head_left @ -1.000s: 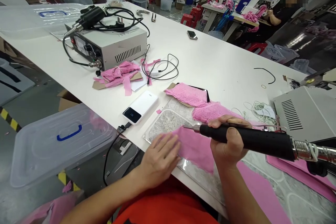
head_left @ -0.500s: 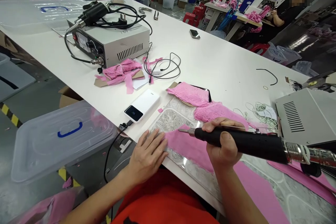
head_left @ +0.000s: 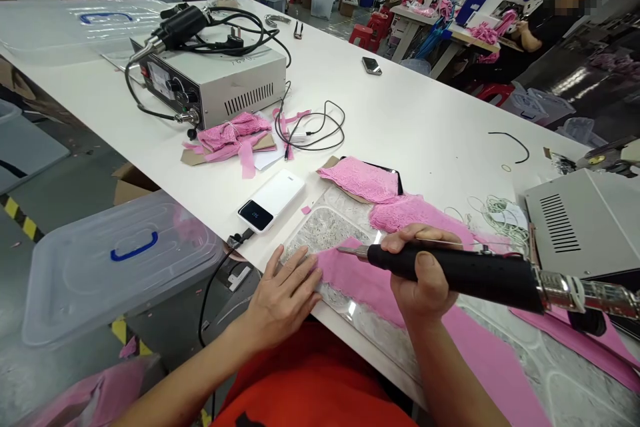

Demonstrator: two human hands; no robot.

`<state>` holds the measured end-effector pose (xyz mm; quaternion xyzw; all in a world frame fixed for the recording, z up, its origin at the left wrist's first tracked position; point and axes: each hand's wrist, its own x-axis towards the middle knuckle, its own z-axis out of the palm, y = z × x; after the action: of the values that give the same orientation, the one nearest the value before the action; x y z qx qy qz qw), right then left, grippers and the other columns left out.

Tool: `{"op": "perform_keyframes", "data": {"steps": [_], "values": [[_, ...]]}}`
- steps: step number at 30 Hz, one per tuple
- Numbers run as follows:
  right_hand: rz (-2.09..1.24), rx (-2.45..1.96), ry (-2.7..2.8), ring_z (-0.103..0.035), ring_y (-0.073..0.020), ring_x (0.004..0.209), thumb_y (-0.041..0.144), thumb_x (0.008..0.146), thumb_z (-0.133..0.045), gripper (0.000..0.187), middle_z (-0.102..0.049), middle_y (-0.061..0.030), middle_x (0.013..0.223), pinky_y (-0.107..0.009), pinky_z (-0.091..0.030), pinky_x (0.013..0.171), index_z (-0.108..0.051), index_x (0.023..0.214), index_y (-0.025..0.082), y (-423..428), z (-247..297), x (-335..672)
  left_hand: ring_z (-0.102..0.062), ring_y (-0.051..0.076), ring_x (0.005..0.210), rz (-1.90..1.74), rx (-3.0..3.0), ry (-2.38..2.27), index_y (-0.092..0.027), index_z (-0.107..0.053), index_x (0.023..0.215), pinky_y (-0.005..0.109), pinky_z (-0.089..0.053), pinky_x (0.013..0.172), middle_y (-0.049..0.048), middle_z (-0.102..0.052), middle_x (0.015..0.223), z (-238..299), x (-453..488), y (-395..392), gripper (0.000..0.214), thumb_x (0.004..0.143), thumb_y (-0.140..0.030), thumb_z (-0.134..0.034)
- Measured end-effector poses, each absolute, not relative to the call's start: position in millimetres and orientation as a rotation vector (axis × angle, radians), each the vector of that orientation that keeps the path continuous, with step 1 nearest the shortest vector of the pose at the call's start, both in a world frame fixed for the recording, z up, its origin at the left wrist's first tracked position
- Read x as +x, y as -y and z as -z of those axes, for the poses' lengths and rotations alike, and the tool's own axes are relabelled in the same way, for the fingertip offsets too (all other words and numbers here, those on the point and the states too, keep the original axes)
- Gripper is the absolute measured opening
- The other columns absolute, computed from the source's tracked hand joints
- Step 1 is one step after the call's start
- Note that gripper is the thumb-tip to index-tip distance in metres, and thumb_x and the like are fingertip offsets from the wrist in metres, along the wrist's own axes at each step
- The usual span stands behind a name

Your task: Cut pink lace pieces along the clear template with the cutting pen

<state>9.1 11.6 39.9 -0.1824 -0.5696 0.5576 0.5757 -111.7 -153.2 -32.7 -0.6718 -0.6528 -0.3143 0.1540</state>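
My right hand [head_left: 425, 273] is wrapped round a black handheld ultrasonic cutter [head_left: 460, 273], whose metal blade points left. The blade tip lies at the upper edge of a strip of pink fabric [head_left: 370, 283]; whether it touches the cloth I cannot tell. My left hand [head_left: 287, 290] rests flat with fingers stretched out, fingertips at the left end of the strip. Beneath the fabric is a clear, grey-patterned plastic sheet or lid [head_left: 325, 227]. Just beyond the cutter lie pink lace pieces [head_left: 360, 179], one on cardboard.
A white power bank [head_left: 280, 195] with a cable sits beyond my left hand. Farther back stands a grey generator box [head_left: 240, 80] with another cutter on top. A second grey box [head_left: 585, 220] is at the right. A lidded plastic bin [head_left: 125, 267] stands below the table's left edge.
The cutter and my right hand have shifted slightly left along the fabric's upper edge. My left hand has barely moved.
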Motion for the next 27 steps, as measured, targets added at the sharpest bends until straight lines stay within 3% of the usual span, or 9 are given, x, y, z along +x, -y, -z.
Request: {"op": "perform_keyframes", "data": {"steps": [27], "values": [[-1.338, -0.375, 1.327, -0.058, -0.0111, 0.059, 0.023, 0.074, -0.062, 0.012, -0.059, 0.0033, 0.078, -0.033, -0.053, 0.057, -0.057, 0.085, 0.022, -6.8, -42.1, 8.3, -0.051, 0.027, 0.13, 0.917, -1.921, 1.879, -0.014, -0.06, 0.121, 0.054, -0.018, 0.12, 0.0101, -0.067, 0.122, 31.6, -116.9, 162.0, 0.029, 0.092, -0.021, -0.058]]}}
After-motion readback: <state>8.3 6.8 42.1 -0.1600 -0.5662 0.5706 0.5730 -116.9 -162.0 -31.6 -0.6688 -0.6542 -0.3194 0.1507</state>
